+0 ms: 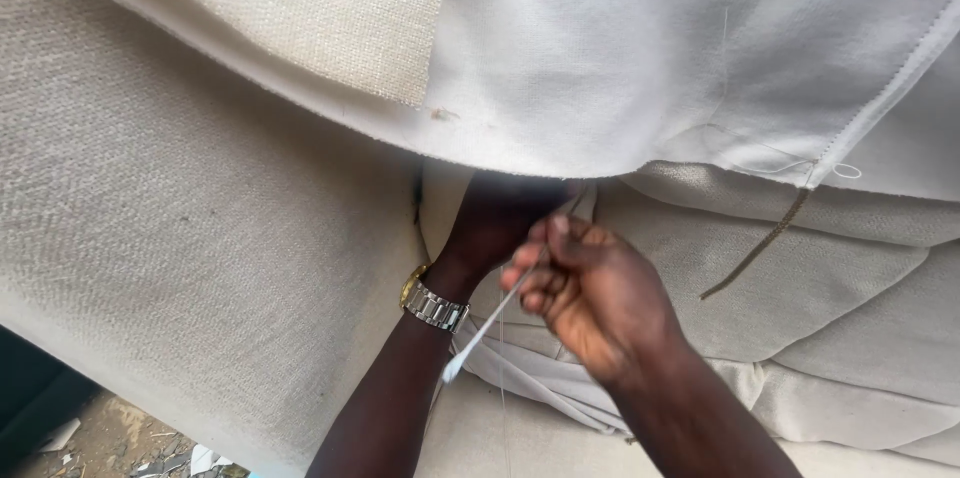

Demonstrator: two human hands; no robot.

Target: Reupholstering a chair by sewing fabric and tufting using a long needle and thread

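Stitching's maybe partway: right hand (590,288) pinching the long needle (495,316), left hand (500,213) shoved under the white fabric flap (620,68) above it, grip hidden, can't tell.

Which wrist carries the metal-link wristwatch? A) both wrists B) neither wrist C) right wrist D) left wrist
D: the silver metal-link wristwatch sits on the wrist of the left hand, which reaches under the white fabric fold; the right hand, pinching a thin white rod, has a bare wrist.

Beige upholstered sofa (180,238) under white fabric (620,48)
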